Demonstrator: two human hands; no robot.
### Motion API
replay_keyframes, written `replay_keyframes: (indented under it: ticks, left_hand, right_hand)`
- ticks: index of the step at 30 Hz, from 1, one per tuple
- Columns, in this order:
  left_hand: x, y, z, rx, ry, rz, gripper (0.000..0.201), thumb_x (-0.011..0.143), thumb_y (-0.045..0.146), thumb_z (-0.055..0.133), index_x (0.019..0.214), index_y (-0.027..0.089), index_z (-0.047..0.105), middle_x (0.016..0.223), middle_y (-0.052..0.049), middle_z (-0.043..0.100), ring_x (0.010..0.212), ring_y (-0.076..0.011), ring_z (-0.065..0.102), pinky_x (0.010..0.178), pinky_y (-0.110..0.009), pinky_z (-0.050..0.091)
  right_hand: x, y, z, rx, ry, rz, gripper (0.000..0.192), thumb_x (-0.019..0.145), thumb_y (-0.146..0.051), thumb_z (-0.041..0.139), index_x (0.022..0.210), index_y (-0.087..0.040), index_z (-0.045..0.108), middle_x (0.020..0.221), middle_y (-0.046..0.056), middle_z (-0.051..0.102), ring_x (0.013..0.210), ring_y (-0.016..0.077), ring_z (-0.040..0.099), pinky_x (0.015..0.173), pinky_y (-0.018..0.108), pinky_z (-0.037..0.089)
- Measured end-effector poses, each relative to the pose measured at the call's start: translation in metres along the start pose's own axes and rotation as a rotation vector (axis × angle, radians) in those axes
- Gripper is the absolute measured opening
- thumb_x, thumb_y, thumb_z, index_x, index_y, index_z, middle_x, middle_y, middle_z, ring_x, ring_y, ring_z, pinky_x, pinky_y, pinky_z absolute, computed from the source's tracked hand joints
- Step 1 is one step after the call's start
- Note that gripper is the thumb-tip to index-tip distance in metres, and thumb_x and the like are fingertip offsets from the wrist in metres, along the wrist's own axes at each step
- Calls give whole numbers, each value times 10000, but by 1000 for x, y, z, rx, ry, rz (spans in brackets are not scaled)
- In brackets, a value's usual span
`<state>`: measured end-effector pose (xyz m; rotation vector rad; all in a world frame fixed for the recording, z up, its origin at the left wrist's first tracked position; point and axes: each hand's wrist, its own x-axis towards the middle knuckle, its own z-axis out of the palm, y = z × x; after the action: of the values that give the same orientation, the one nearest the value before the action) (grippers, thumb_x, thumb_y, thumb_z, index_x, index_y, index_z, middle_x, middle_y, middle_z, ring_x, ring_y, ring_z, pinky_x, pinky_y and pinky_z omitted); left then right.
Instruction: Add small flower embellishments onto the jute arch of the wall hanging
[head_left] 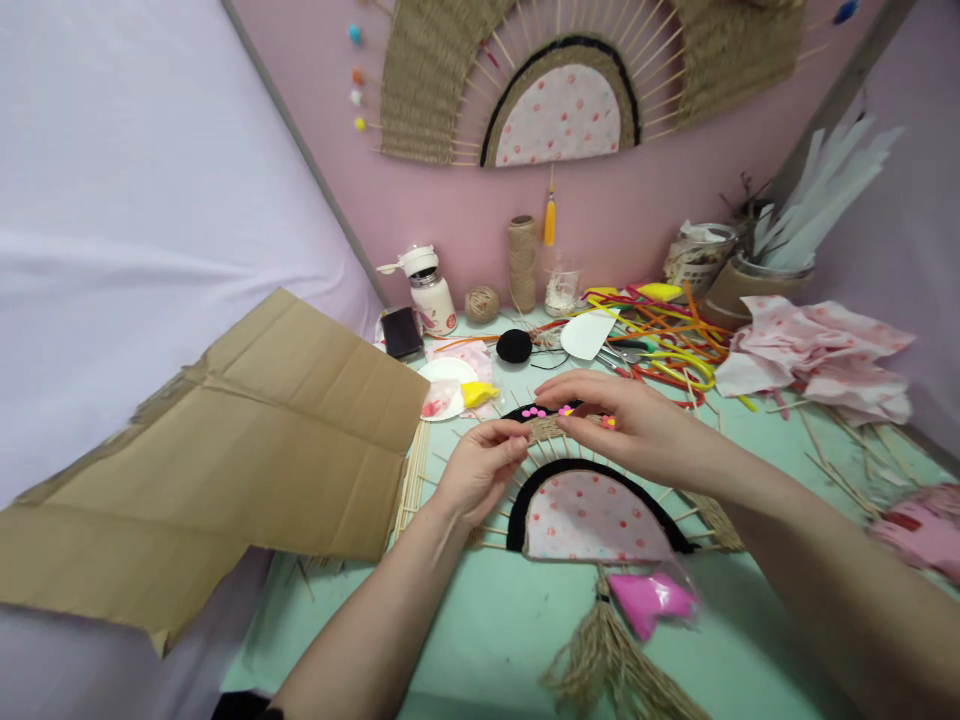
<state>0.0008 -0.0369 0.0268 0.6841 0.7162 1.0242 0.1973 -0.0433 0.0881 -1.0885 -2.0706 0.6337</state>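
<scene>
The fan [589, 515] lies on the bench [495, 640], with the cardboard [262, 450] to its left and the tassel [604, 645] before it. The packet [651, 603] sits just right of the tassel's top. Behind, left to right near the wall [442, 215], stand bottle [433, 302], twine ball [481, 304], spool [523, 265] and jar [562, 290]. The cloth [817, 355] lies right of the pipe cleaners [679, 325].

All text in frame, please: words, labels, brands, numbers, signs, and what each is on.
No text can be read with certainty.
White bottle with a raised white lid: small red marking low on its side, too blurred to read.
Pale round container with dark patterning: marks too small and blurred to tell whether they are letters.
</scene>
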Motion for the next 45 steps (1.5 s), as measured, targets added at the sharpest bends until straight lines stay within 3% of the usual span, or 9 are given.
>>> replay_keyframes:
  ticks: [9,14,17,21,24,29,37,42,45]
  left_hand:
    - [2,1,1,-78,-22,-41,465,663,533,824,615,118,620,463,57,418,473,-43,350,479,-177,292]
    - [2,2,0,-110,-10,-101,243,719,245,832,863,99,703,666,-1,614,584,-45,530,580,-153,450]
    - [2,3,2,-162,34,-118,280,722,29,752,988,100,701,861,-55,684,726,-67,624,691,-152,507]
    - [5,6,3,-329,67,-135,137,874,87,602,983,90,685,702,-10,579,577,-41,526,541,-122,440]
    - [7,9,3,-441,108,-222,269,982,245,476,940,75,679,652,-10,527,531,-51,479,481,-130,407]
    - [5,14,4,-538,193,-206,448,1016,380,370,1102,55,666,875,-125,699,792,-137,667,686,-197,540]
    - [1,17,3,-587,24,-90,582,1003,511,306,1252,70,592,1245,-179,658,1181,-209,626,906,-264,527]
    - [-5,15,5,-585,-141,-129,559,950,574,403,1195,121,621,1338,-159,605,1299,-247,540,1045,-340,454]
    - [-6,17,3,-589,-121,-131,595,921,616,423,1199,123,609,1338,-169,603,1292,-263,542,1041,-372,456]
  right_hand:
    - [0,0,-2,-26,-40,-19,211,912,-240,498,1021,-211,676,1096,50,709,1013,190,655,867,316,506]
    - [0,1,-3,-43,-49,-4,207,916,-249,501,1008,-211,682,1056,46,721,970,190,664,837,315,513]
    - [0,2,-2,-33,-60,3,213,925,-248,497,1029,-214,681,1067,48,721,975,188,663,844,315,515]
    - [0,2,3,-39,-56,-9,211,936,-244,488,1025,-223,678,1061,53,725,974,195,668,830,319,523]
    - [0,3,7,-46,-56,-27,206,938,-231,488,1021,-229,677,1058,50,725,967,191,671,829,320,529]
    - [-1,2,16,-84,-26,-109,237,949,-231,488,1089,-227,678,1137,72,700,1061,204,644,927,366,524]
    - [-7,-3,45,-529,-162,-219,523,880,-441,636,1372,-280,559,1583,111,344,1463,375,242,1123,652,297]
    - [-11,0,62,-610,-145,-214,703,871,-533,613,1474,-214,443,1617,138,268,1491,381,174,1145,672,234]
    - [-11,-1,62,-569,-169,-237,672,871,-525,615,1454,-220,476,1614,125,282,1489,372,191,1143,664,257]
